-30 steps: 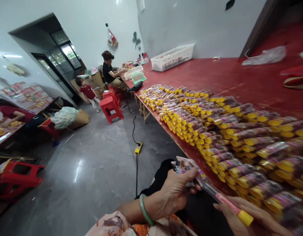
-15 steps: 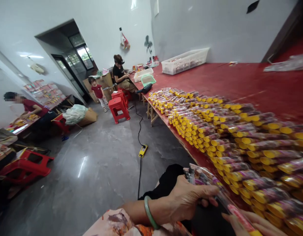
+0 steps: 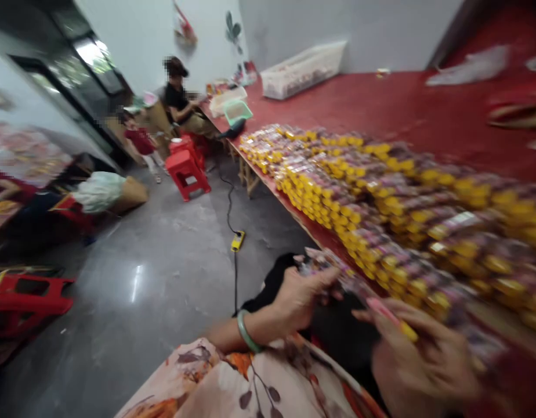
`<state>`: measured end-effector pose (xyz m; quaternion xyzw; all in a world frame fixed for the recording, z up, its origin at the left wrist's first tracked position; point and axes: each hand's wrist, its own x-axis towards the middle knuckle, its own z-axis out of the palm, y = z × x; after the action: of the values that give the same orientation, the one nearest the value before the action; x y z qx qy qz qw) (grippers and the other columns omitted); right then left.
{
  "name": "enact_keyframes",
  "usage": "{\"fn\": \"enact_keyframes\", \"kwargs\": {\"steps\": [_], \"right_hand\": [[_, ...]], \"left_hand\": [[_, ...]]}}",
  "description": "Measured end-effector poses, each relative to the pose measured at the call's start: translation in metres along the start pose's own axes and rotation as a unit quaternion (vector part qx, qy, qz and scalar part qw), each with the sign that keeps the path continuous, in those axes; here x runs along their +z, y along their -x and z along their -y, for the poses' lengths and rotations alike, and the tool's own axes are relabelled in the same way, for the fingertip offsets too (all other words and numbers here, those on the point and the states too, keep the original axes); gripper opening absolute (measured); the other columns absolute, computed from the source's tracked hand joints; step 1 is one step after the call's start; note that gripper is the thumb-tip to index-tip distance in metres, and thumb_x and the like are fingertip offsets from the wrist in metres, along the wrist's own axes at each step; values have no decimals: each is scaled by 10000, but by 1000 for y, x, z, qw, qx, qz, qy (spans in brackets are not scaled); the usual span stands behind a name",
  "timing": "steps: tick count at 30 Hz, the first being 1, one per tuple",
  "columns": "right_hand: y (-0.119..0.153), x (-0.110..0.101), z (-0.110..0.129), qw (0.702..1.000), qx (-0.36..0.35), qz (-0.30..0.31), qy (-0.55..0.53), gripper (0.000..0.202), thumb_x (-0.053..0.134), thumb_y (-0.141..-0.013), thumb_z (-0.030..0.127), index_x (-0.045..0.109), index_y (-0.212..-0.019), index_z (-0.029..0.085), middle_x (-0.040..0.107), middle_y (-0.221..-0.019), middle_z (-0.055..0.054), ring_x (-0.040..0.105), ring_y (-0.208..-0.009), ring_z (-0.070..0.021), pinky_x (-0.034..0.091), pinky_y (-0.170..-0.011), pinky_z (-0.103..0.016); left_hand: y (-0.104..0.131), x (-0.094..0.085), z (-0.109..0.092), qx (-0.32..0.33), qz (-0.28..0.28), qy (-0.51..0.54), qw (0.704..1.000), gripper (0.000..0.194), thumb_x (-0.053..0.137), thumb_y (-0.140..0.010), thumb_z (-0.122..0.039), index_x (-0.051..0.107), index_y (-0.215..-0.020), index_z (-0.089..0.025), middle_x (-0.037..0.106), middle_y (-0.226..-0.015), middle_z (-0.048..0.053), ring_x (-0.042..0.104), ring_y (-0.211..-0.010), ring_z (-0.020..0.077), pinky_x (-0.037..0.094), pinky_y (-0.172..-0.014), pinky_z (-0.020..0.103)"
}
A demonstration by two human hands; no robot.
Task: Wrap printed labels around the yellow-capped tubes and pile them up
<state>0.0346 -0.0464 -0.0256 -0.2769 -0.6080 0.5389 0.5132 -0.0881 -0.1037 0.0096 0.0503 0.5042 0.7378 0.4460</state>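
My left hand (image 3: 296, 299), with a green bangle (image 3: 247, 332) on its wrist, grips a clear plastic wrapper (image 3: 326, 264) with printed pieces at its far end. At the lower right my right hand (image 3: 424, 354) pinches a pink stick with a yellow end (image 3: 409, 331), which lies in line with the wrapper. Both hands are over my lap, beside the table edge. Just beyond them, many wrapped tubes with yellow ends (image 3: 309, 194) are stacked in rows on the red table (image 3: 372, 101). Motion blur softens the fingers and the wrapper.
A white crate (image 3: 303, 69) and a green basket (image 3: 237, 111) are on the table farther back. One person (image 3: 178, 96) sits at its far end; a child (image 3: 140, 139) stands near red stools (image 3: 185, 168). A yellow power strip (image 3: 237, 241) lies on the floor.
The camera view has turned right and down, so more of my right hand and the patterned clothing shows. Both hands still hold the wrapper and the stick.
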Motion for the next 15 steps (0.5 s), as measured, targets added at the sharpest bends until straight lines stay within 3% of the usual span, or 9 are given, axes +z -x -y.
{"fn": "enact_keyframes", "kwargs": {"steps": [2, 7, 11, 15], "right_hand": [[1, 10, 16, 996, -48, -65, -29, 138, 736, -718, 191, 623, -792, 166, 638, -831, -66, 639, -643, -190, 544, -501, -298], [3, 4, 7, 999, 4, -47, 21, 71, 643, -800, 226, 661, -827, 162, 626, -771, -22, 534, -527, -103, 427, -453, -232], [3, -4, 8, 997, 6, -62, 50, 130, 637, -808, 288, 675, -848, 170, 638, -771, -28, 599, -614, -144, 490, -535, -266], [-6, -3, 18, 994, -55, -77, 57, 92, 659, -801, 224, 671, -887, 191, 647, -803, -26, 624, -660, -156, 537, -607, -297]], "left_hand": [[-1, -1, -1, 2, 3, 5, 1000, 336, 812, -629, -368, 615, -741, -121, 571, -599, -8, 530, -479, 73, 304, -425, 180], [-8, -3, -5, -10, 11, 28, 999, 296, 797, -665, -339, 624, -815, -151, 586, -605, -26, 535, -493, 66, 318, -421, 159], [-9, -2, -5, -20, 18, 20, 999, 315, 804, -655, -354, 623, -829, -164, 592, -612, -34, 538, -485, 66, 310, -400, 155], [-10, -1, -3, -19, 18, 19, 999, 346, 816, -637, -358, 626, -853, -166, 599, -636, -35, 537, -479, 61, 310, -392, 152]]}}
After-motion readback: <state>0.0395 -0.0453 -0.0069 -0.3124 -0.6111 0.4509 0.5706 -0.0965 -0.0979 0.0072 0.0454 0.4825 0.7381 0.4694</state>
